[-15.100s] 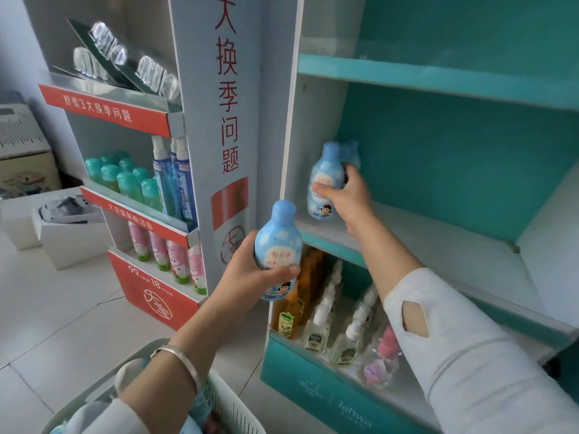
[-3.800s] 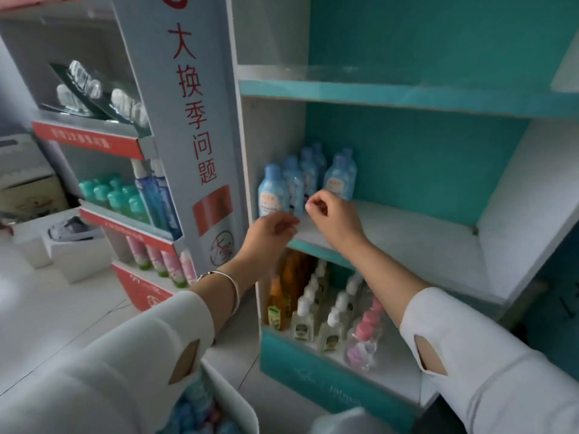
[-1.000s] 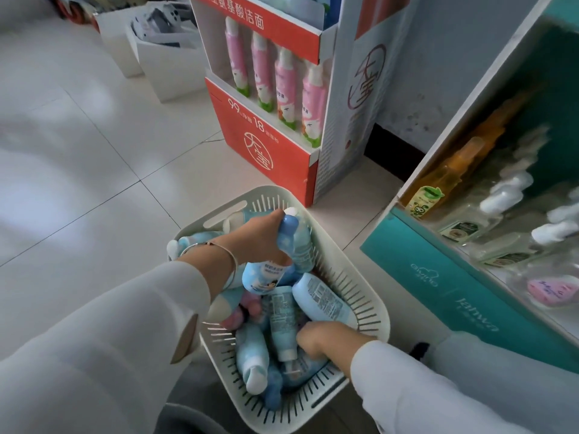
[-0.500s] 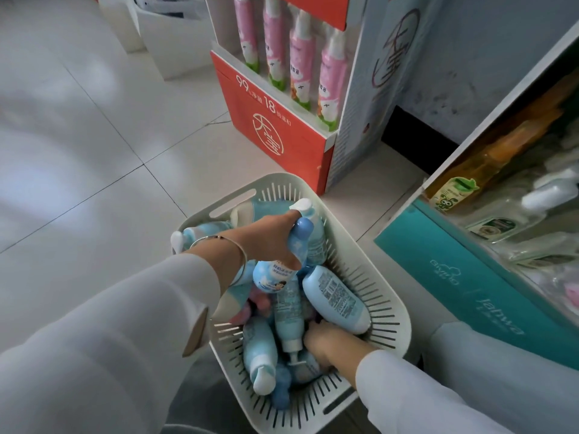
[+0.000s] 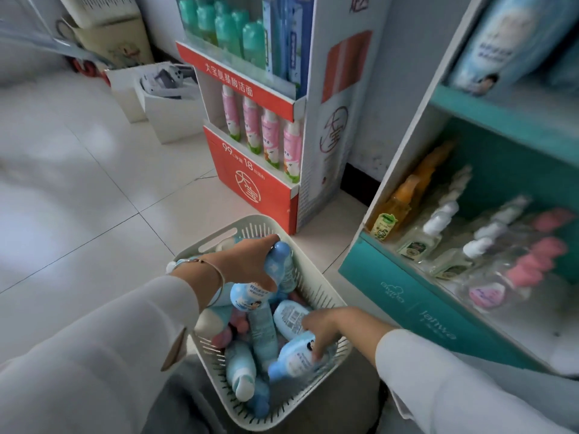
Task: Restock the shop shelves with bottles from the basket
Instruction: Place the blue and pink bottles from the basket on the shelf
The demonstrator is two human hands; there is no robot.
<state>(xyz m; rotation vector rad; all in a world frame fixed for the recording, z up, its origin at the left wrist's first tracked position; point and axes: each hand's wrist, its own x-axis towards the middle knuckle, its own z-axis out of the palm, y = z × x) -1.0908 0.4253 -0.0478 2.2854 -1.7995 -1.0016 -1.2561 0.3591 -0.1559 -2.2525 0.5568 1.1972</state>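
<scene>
Left hand (image 5: 247, 264) curls around a blue bottle (image 5: 250, 296) — right hand (image 5: 335, 327), near it in the basket (image 5: 313, 289), grips a second bottle (image 5: 291, 358). Both seem light, smooth, slippery — hold mid-body.

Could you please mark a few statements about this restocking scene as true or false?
1. The left hand grips a light-blue bottle in the basket. True.
2. The right hand is empty. False: it grips a second bottle, also light blue.
3. The basket stands on the teal shelf. False: it stands on the tiled floor.
4. Pink bottles stand in the red display stand. True.
</scene>
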